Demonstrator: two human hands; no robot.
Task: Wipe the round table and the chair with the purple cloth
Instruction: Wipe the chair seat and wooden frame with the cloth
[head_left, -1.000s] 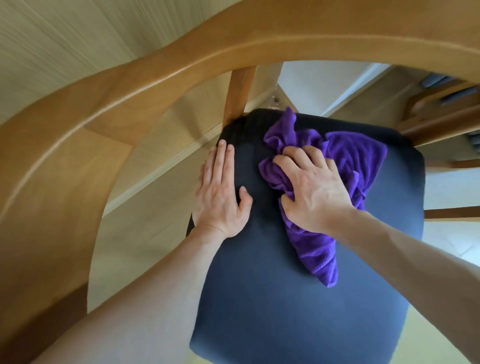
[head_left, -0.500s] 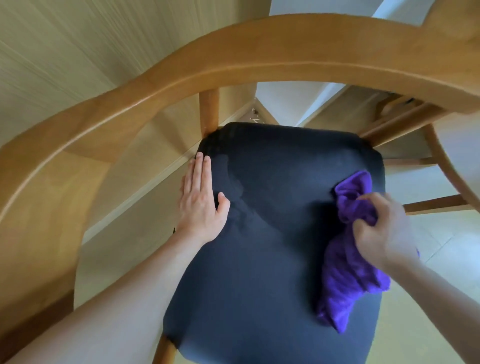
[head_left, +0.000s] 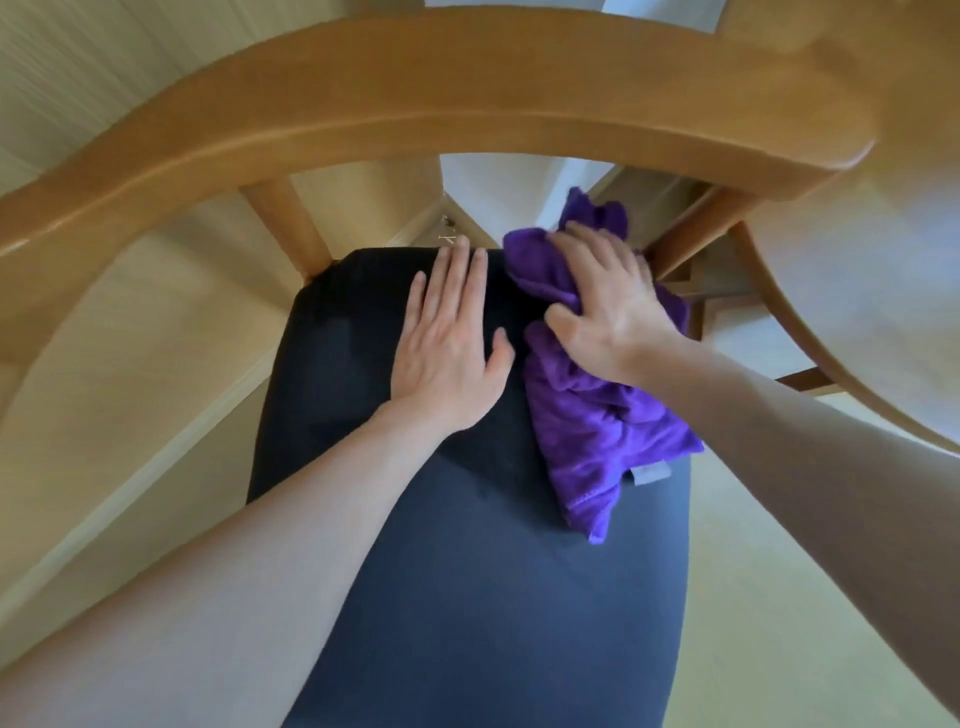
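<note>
The crumpled purple microfibre cloth (head_left: 597, 415) lies on the right rear part of the wooden chair's dark padded seat (head_left: 467, 571).

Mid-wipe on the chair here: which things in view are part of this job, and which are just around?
Part of the job:
purple cloth, bunched on the seat
right hand, gripping the cloth
left hand, flat on the seat
chair seat, dark fabric
chair backrest, curved wood
round table, edge at right

Just around:
floor, pale wood
second chair, partly hidden beyond the cloth
</note>
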